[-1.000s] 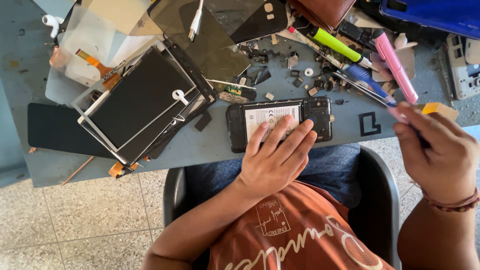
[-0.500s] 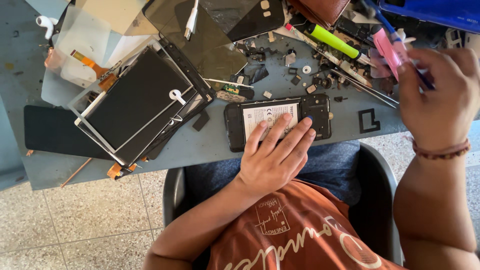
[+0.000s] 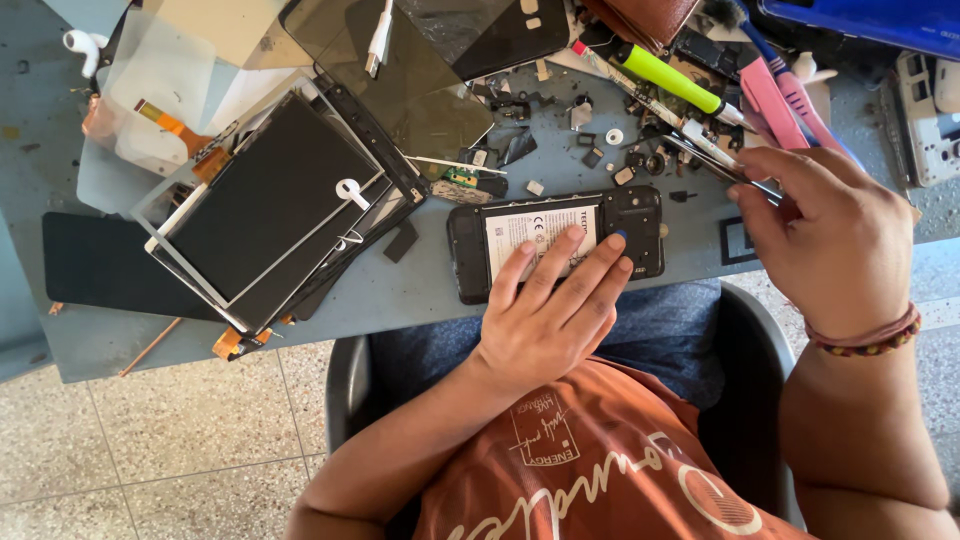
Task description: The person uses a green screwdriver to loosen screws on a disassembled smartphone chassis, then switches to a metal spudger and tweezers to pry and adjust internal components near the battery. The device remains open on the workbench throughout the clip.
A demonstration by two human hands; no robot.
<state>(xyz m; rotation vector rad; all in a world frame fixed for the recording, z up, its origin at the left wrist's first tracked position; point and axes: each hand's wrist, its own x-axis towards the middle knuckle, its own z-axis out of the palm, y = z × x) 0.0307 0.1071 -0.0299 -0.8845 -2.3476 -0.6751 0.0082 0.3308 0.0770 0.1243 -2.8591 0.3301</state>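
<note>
Seen from above at a grey workbench strewn with phone parts. Left hand laid flat on an opened black phone near the bench's front edge, fingers spread narrowly and pressing on the white-labelled battery, nothing gripped. Phone placed at centre, back cover off, camera end toward 3 o'clock. Right hand raised at 3 o'clock of the phone, just beside it, thumb and forefinger pinched shut on metal tweezers, tips aimed toward 10 o'clock over a scatter of small black components. Bead and cord bracelets on the right wrist.

At 9 o'clock of the phone, a stack of dark display panels in a pale frame, with a white earbud resting on top. At 12 o'clock, a tinted screen sheet crossed by a white cable. At 1 o'clock, a yellow-green marker; at 2 o'clock, a pink tool next to a blue-handled brush. Blue tray at the far top right corner. Orange printed shirt and a dark chair rim at 6 o'clock, above a speckled floor.
</note>
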